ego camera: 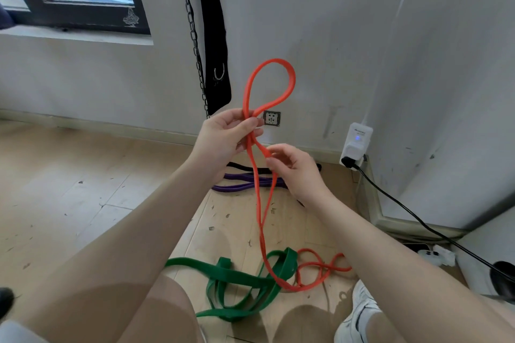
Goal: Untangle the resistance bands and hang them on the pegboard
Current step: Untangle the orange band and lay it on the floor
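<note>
An orange resistance band point(257, 198) runs from the floor up to chest height and forms a loop above my hands. My left hand point(227, 136) pinches the band where the loop crosses itself. Just below and to the right, my right hand point(295, 167) pinches one strand of it. The band's lower end lies on the floor, threaded through a wide green band point(237, 278) that sprawls in folds by my feet. A purple band point(242, 182) and a black band point(245, 167) lie on the floor near the wall, partly behind my hands. No pegboard is in view.
A black chain point(192, 33) and a black strap point(214, 36) hang on the wall ahead. A white plug-in device point(356, 142) with a black cable point(418, 220) sits at the right corner. My white shoe point(359, 315) stands on the wooden floor.
</note>
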Available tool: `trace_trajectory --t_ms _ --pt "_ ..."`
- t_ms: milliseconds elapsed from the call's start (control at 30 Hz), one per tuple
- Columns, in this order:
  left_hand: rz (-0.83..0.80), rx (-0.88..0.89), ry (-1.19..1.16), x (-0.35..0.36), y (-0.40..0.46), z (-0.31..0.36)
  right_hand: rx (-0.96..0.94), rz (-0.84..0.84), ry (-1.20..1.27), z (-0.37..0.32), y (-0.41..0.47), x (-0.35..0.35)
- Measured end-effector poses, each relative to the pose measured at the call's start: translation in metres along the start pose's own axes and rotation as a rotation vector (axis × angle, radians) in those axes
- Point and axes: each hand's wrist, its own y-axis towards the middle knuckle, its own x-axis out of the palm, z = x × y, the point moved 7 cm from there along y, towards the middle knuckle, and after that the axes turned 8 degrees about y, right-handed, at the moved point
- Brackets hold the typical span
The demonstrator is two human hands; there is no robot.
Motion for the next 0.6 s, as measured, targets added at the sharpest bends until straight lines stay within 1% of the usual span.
trace_trajectory --t_ms 33,67,100,133,200,267,367,467,533,600 --pt "0.009 -0.005 -0.003 -0.001 -0.001 -0.002 -0.041 0.055 -0.087 -0.001 -0.001 -0.006" --pt "0.017 -0.013 -0.01 -0.001 -0.001 -0.004 -0.076 0.073 -0.148 -0.003 -0.002 -0.008" --pt "0.026 -0.019 -0.014 -0.001 -0.001 -0.007 -0.089 0.046 -0.178 -0.002 -0.005 -0.005" --pt "0.034 -0.024 -0.016 0.001 -0.002 -0.008 -0.077 -0.014 -0.175 0.001 -0.008 0.001" --pt "0.05 -0.024 -0.008 0.005 -0.003 -0.01 0.008 -0.153 -0.103 0.014 -0.015 0.016" --pt "0.066 -0.021 -0.028 0.006 -0.003 -0.008 0.092 -0.237 -0.072 0.028 -0.019 0.025" --pt "0.103 -0.031 -0.139 0.002 -0.003 -0.003 0.14 -0.303 -0.208 0.047 -0.025 0.028" --pt "0.149 -0.057 -0.246 -0.008 0.001 -0.005 0.147 -0.295 -0.337 0.062 -0.031 0.021" --pt "0.175 -0.087 -0.296 -0.015 0.005 -0.015 0.211 -0.278 -0.342 0.074 -0.036 0.01" --pt "0.213 -0.144 -0.314 -0.022 0.009 -0.032 0.274 -0.216 -0.335 0.083 -0.037 -0.006"
